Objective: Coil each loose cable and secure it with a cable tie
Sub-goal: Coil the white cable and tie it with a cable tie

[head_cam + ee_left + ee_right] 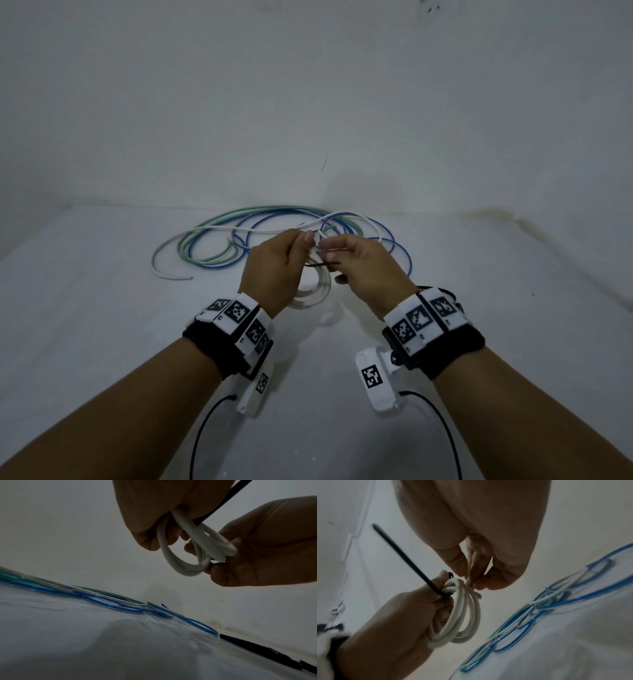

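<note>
A white cable coil (317,289) hangs between my two hands above the table. My left hand (294,246) grips one side of the coil (467,615), its fingers through the loops. A black cable tie (399,553) wraps round the strands at the left thumb, and its long tail sticks out free. My right hand (342,250) pinches the white cable near its cut end at the top of the coil (173,563). In the head view the tie (323,263) shows as a dark line between the hands.
Loose green cable (205,236), blue cable (400,246) and another white cable (164,270) lie tangled on the white table (102,308) just beyond my hands, near the wall. Dark thin strips (257,650) lie on the table under the right hand.
</note>
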Action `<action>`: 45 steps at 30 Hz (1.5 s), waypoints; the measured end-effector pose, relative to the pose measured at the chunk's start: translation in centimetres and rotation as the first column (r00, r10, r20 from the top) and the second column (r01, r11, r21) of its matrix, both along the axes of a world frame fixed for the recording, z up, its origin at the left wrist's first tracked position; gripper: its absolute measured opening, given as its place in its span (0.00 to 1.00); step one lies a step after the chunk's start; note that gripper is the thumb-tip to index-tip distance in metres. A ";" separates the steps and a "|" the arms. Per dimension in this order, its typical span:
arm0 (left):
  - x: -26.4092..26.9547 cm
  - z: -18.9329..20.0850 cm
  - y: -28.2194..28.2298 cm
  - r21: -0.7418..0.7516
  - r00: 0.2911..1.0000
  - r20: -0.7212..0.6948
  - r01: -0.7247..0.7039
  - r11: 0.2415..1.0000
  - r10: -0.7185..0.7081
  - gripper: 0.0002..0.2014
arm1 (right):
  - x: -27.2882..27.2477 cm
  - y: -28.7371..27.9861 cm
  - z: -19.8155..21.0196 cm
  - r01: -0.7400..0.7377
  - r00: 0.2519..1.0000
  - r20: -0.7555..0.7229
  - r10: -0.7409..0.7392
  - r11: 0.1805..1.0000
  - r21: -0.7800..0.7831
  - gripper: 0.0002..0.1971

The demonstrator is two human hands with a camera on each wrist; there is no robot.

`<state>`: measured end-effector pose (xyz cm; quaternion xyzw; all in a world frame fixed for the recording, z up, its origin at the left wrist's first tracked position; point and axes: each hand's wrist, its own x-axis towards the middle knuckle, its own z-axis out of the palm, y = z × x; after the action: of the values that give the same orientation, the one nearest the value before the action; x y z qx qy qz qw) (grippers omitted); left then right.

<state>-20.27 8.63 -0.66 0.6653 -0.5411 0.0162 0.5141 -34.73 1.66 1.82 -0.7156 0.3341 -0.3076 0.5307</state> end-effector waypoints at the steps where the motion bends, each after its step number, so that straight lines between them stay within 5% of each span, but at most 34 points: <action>1: 0.3 0.1 0.1 0.001 0.999 -0.003 -0.046 0.999 0.046 0.20 | 0.0 0.2 -0.2 0.012 1.000 0.018 -0.010 0.995 -0.101 0.11; 4: 1.3 0.6 0.4 0.038 0.990 -0.002 -0.141 0.989 0.141 0.18 | -0.2 1.2 -0.4 -0.047 0.995 0.060 0.075 0.924 -0.380 0.15; 7: 1.6 0.9 0.8 0.078 0.990 -0.010 -0.142 0.987 0.143 0.18 | 0.5 2.4 -0.4 -0.136 0.980 0.071 0.188 0.880 -0.455 0.12; 13: 1.6 0.8 1.5 0.025 0.995 0.028 -0.094 0.995 0.093 0.18 | 1.8 3.0 1.3 -0.030 0.975 0.213 0.056 0.992 -0.125 0.12; 23: 1.8 0.5 1.9 -0.015 0.998 -0.061 0.005 1.000 -0.006 0.13 | 2.8 3.3 1.9 -0.064 0.933 0.360 -0.021 0.973 0.223 0.04; 29: 2.3 0.0 1.9 -0.045 0.985 -0.152 -0.085 0.995 0.077 0.11 | 2.1 3.9 1.8 -0.122 0.930 0.361 0.067 0.984 0.131 0.04; 34: 3.1 0.4 1.5 -0.053 0.954 -0.255 -0.180 0.982 0.161 0.07 | 1.9 4.5 0.8 -0.117 0.960 0.234 0.151 0.981 -0.154 0.05; 37: 3.2 0.7 1.6 -0.015 0.967 -0.208 -0.155 0.988 0.148 0.13 | 1.8 4.6 0.2 -0.126 0.969 0.174 0.176 0.956 -0.266 0.09; 40: 3.8 0.7 1.6 0.014 0.978 -0.181 -0.103 0.995 0.104 0.19 | 1.7 4.6 0.2 -0.139 0.962 0.201 0.186 0.964 -0.227 0.09; 45: 3.3 0.7 1.9 0.016 0.990 -0.134 -0.043 0.999 0.045 0.17 | 2.1 4.7 1.5 -0.116 0.945 0.313 0.090 0.991 0.063 0.09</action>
<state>-16.99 10.57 -0.01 0.6799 -0.4906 -0.0209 0.5446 -32.59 6.39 3.34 -0.6529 0.2211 -0.3741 0.6204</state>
